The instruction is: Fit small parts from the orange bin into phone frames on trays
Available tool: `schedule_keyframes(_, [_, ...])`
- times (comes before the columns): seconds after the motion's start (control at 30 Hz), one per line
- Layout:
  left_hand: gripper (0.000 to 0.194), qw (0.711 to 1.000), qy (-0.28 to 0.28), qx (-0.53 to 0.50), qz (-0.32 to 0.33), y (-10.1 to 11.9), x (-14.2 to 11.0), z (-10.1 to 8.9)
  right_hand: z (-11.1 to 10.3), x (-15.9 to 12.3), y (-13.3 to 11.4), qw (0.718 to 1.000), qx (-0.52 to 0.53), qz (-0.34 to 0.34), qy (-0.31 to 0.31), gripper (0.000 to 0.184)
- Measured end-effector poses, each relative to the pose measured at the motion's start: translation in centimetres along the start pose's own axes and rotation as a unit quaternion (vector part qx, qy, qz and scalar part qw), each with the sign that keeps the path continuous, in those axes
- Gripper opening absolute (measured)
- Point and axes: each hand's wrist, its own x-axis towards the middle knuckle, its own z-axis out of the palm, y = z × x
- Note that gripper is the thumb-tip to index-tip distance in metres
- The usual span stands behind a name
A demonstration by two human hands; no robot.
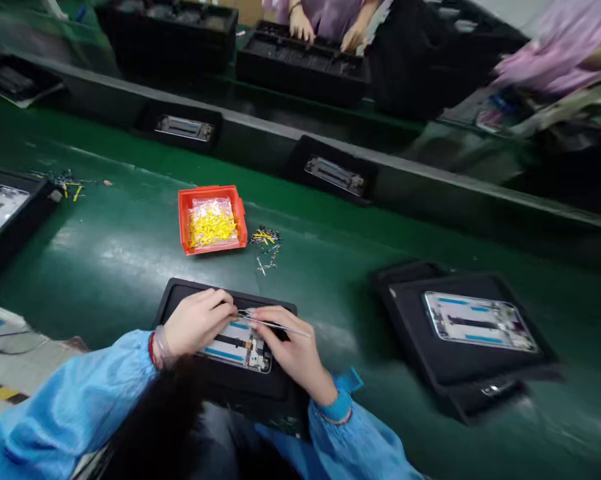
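An opened phone frame [254, 357] with blue strips and a dark ribbon lies on a black foam tray [285, 385] in front of me. My right hand [300, 357] is closed around metal tweezers [287, 327], whose tip points left over the phone's far edge. From the left, my left hand [197, 323] bends over the same edge, its fingers pinched together close to the tweezer tip. Whatever sits between those fingers is too small to make out. The two hands hide parts of the phone.
Beyond the tray stands a red bin [183, 223] with small yellow parts [213, 225] in a clear bag. Loose small parts [266, 237] lie beside it. At right, another phone frame [480, 320] rests on stacked black trays. A co-worker's hands [300, 25] reach into a black box [300, 70].
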Motion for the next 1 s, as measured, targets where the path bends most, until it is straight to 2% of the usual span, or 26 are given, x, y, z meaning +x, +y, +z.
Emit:
schedule_keyframes(0.1, [0.032, 1.000, -0.002, -0.030, -0.004, 0.3, -0.2, -0.1, 0.0, -0.3, -0.6, 1.000, 0.011, 0.010, -0.006, 0.011])
schedule_keyframes(0.2, [0.027, 0.995, -0.011, -0.091, -0.040, 0.2, -0.1, -0.2, 0.1, -0.3, -0.9, 1.000, 0.015, 0.027, -0.001, 0.013])
schedule_keyframes(0.3, [0.018, 0.981, -0.046, -0.162, -0.097, -0.1, 0.2, -0.5, 0.2, -0.1, -1.1, 0.999, 0.024, 0.043, 0.013, 0.011])
schedule_keyframes(0.43, [0.008, 0.948, -0.105, -0.223, -0.201, -0.2, 0.8, -0.9, 0.2, 0.1, -1.3, 0.998, 0.037, 0.050, 0.020, 0.009])
schedule_keyframes(0.53, [0.008, 0.931, -0.139, -0.218, -0.258, 0.1, 1.2, -1.3, 0.2, 0.2, -1.5, 0.997, 0.041, 0.059, 0.020, 0.010])
schedule_keyframes(0.67, [0.010, 0.923, -0.176, -0.181, -0.290, 0.6, 2.0, -1.6, 0.2, 0.0, -1.7, 0.997, 0.043, 0.070, 0.013, 0.011])
schedule_keyframes(0.77, [0.009, 0.917, -0.182, -0.166, -0.313, 0.8, 2.1, -1.6, 0.3, -0.1, -1.7, 0.997, 0.041, 0.068, 0.015, 0.013])
schedule_keyframes(0.83, [0.007, 0.925, -0.162, -0.161, -0.302, 0.7, 1.6, -1.5, 0.4, -0.2, -1.7, 0.996, 0.041, 0.072, 0.021, 0.012])
schedule_keyframes(0.87, [0.007, 0.937, -0.144, -0.158, -0.277, 0.6, 1.2, -1.3, 0.4, -0.2, -1.7, 0.996, 0.043, 0.077, 0.023, 0.012])
schedule_keyframes(0.93, [0.011, 0.970, -0.100, -0.134, -0.174, 0.3, 0.1, -1.1, 0.4, -0.2, -1.6, 0.995, 0.048, 0.089, 0.026, 0.011])
schedule_keyframes(1.0, [0.027, 0.996, -0.045, -0.071, -0.037, -0.1, -1.0, -1.0, 0.4, -0.3, -1.5, 0.994, 0.051, 0.098, 0.024, 0.012])
